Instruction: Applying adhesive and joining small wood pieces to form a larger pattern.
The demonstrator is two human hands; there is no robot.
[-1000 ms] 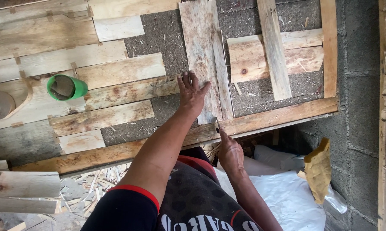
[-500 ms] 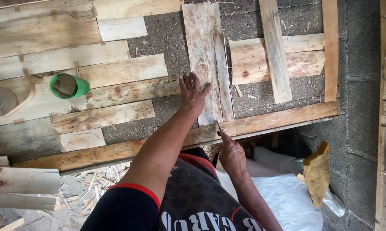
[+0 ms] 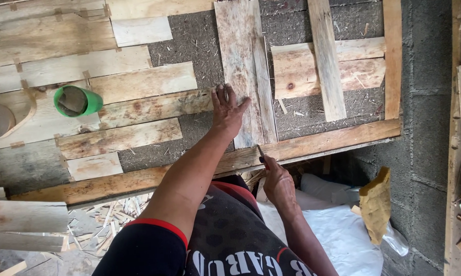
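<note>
The upright pale plank [image 3: 239, 71] lay flat on the gritty dark board [image 3: 189, 46], its lower end meeting the long wooden frame rail [image 3: 312, 145] along the near edge. The left hand [image 3: 227, 110] was spread palm-down on that plank's lower left side, fingers splayed; I read that as pinning it so it would not slide. The right hand [image 3: 277, 181] sat below the rail, closed around a thin blade-like tool [image 3: 261, 153] with a dark handle, tip angled up to where plank end met rail; whether the tip touched wood I could not tell. The hands were apart, one holding down, one working the edge. A narrower strip [image 3: 263, 87] lay tight against the plank's right side. Left of the pinning hand, other boards [image 3: 138, 82] lay crosswise in rows. A green cup [image 3: 77, 100] lay tipped on them, well clear. White sheeting [image 3: 343, 235] and a tan scrap [image 3: 376, 204] lay below right, beside grey block wall [image 3: 424, 128].
</note>
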